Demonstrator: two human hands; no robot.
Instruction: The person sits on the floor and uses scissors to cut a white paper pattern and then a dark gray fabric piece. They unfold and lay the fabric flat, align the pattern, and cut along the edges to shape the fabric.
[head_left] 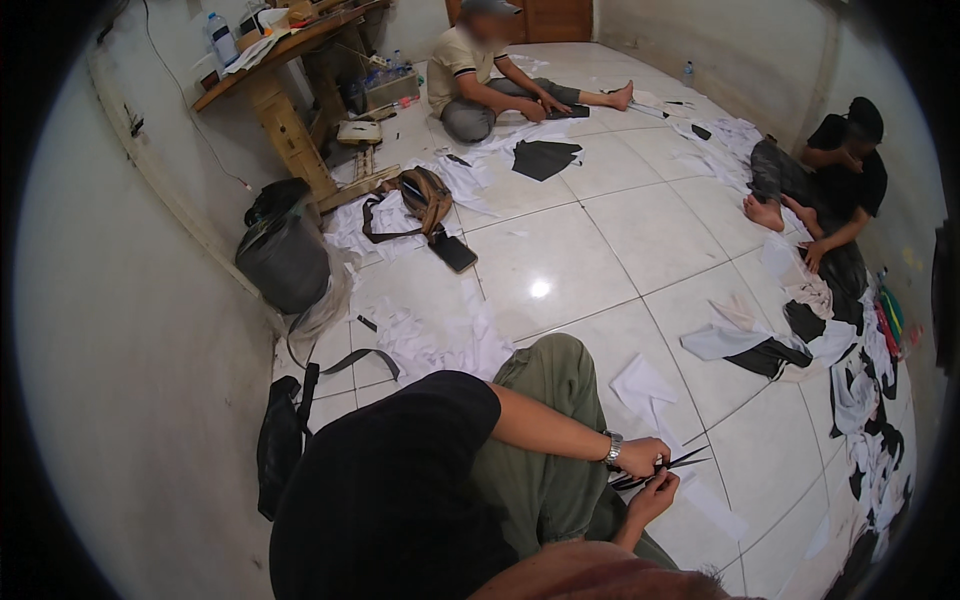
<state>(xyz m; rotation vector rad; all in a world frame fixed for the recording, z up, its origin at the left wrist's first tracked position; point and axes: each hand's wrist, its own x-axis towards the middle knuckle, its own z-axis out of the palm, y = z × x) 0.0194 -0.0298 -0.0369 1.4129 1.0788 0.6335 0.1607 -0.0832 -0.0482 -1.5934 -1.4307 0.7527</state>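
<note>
My left hand [640,457], with a metal watch on its wrist, is closed around a pair of scissors [688,459]. The dark blades stand apart and point right. Just below it, my right hand [654,498] has its fingers pinched together close to the scissors. A dark piece [626,483], apparently cloth, shows between the two hands; what the right fingertips grip is too small to tell. Both hands are above my green trousers [545,440] and the tiled floor. White pieces [642,385] lie on the tiles beyond my hands, and another white strip [712,507] lies beside them.
Two other people sit on the floor, one at the back [475,80] and one at the right [850,170]. Black and white cloth scraps [770,345] line the right side. A brown bag [425,195], phone [453,252], bin [285,255] and wooden table [285,45] stand or lie left.
</note>
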